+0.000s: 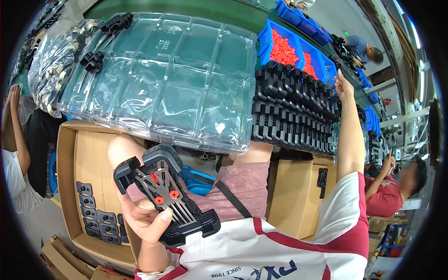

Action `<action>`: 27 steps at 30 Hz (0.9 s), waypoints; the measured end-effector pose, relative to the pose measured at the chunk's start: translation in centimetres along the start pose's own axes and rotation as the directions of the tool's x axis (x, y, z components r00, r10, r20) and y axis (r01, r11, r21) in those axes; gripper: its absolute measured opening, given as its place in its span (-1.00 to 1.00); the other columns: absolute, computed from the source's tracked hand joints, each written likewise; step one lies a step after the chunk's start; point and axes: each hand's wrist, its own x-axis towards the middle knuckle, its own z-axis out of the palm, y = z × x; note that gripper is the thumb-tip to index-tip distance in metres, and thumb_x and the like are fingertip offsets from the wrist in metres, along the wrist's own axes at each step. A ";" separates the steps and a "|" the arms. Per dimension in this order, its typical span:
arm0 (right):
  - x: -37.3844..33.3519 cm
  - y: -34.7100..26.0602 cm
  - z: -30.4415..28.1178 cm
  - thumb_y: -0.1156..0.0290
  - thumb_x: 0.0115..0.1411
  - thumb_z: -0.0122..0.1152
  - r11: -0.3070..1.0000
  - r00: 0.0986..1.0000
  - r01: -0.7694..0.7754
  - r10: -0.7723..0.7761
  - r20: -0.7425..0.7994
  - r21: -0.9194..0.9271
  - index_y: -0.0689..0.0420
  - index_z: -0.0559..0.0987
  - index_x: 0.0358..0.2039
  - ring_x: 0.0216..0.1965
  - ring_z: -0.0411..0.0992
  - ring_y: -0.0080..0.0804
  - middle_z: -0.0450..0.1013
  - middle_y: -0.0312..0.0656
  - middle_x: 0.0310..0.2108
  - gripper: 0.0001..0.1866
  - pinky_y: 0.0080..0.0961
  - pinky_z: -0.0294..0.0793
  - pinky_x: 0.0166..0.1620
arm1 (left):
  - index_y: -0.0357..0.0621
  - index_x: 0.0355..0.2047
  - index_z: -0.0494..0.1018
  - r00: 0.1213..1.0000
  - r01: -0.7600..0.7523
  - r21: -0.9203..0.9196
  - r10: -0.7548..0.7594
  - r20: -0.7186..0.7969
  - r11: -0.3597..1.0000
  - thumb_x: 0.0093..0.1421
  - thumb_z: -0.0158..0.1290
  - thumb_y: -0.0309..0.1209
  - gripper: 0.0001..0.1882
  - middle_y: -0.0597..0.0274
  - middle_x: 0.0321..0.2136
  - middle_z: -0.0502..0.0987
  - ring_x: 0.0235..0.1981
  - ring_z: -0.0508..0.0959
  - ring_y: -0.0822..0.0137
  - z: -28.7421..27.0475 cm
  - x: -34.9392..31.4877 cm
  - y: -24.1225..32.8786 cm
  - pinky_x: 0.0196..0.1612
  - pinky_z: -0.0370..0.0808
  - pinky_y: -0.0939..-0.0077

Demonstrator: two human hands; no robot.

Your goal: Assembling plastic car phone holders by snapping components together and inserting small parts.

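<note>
My left hand grips a black clamp-type phone holder above my lap, its thumb pressed near the metal rods. The holder's open face shows a silver plate, two small red gears and a narrow red piece. Far to the right, my right hand is raised at the end blue bin, fingers pinched together; whatever is between them is too small to make out. Rows of black holder bodies stand beside that forearm. Red parts fill the neighbouring blue bin.
A clear compartment tray covers much of the green bench, with black parts with metal rods at its left. A plastic bag of parts lies beyond. Cardboard boxes flank my legs. Other people sit left and right.
</note>
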 end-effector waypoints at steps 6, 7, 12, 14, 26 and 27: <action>-0.4 -1.1 -0.5 0.45 0.16 0.12 0.988 0.999 0.046 -0.048 0.008 0.147 0.28 0.55 -0.26 -0.43 0.32 -0.46 0.40 -0.18 -0.46 -0.81 -0.62 0.29 -0.35 | -0.20 0.33 -0.35 0.999 0.019 -0.010 -0.018 0.030 1.000 -0.12 -0.01 -0.69 0.05 -0.13 -0.41 0.58 -0.64 0.48 0.39 0.1 0.0 0.3 -0.45 0.39 0.64; -0.5 -1.0 -0.3 0.45 0.17 0.12 0.984 0.999 0.049 -0.052 0.010 0.171 0.29 0.55 -0.26 -0.42 0.32 -0.46 0.40 -0.18 -0.45 -0.81 -0.62 0.30 -0.34 | -0.21 0.33 -0.35 0.999 0.028 -0.009 -0.028 0.028 1.000 -0.12 0.00 -0.69 0.05 -0.13 -0.40 0.58 -0.61 0.50 0.37 0.2 -0.1 0.3 -0.42 0.40 0.61; -1.0 -1.3 0.3 0.45 0.18 0.12 0.953 0.997 0.074 -0.081 0.015 0.292 0.30 0.54 -0.24 -0.39 0.33 -0.45 0.41 -0.17 -0.42 -0.81 -0.62 0.31 -0.30 | -0.22 0.32 -0.34 0.997 0.067 -0.009 -0.067 0.027 0.998 -0.12 0.01 -0.69 0.05 -0.10 -0.38 0.59 -0.51 0.56 0.27 0.4 -0.1 0.7 -0.26 0.45 0.48; -1.3 -1.5 0.6 0.45 0.19 0.11 0.937 0.995 0.087 -0.098 0.016 0.339 0.30 0.53 -0.23 -0.37 0.34 -0.45 0.41 -0.16 -0.41 -0.80 -0.61 0.31 -0.29 | -0.22 0.32 -0.34 0.997 0.079 -0.013 -0.079 0.026 0.997 -0.12 0.02 -0.69 0.05 -0.09 -0.37 0.59 -0.46 0.59 0.23 0.4 -0.2 0.7 -0.20 0.47 0.43; -0.5 -2.5 0.9 0.47 0.23 0.10 0.801 0.986 0.088 -0.153 0.061 0.592 0.33 0.51 -0.18 -0.28 0.37 -0.43 0.43 -0.13 -0.33 -0.79 -0.60 0.35 -0.19 | -0.26 0.32 -0.25 0.988 0.001 -0.079 0.011 0.154 0.997 -0.16 0.05 -0.68 0.04 -0.15 -0.22 0.54 -0.26 0.58 0.17 -1.2 0.5 -0.2 -0.05 0.45 0.36; 1.3 -2.2 0.0 0.47 0.24 0.10 0.788 0.985 0.054 -0.144 0.099 0.613 0.33 0.51 -0.18 -0.27 0.37 -0.43 0.43 -0.12 -0.32 -0.79 -0.59 0.35 -0.18 | -0.31 0.30 -0.17 0.998 0.009 -0.001 -0.009 0.066 1.000 -0.16 0.06 -0.67 0.00 -0.17 -0.11 0.47 -0.18 0.53 0.16 -0.8 0.7 -0.2 -0.02 0.41 0.36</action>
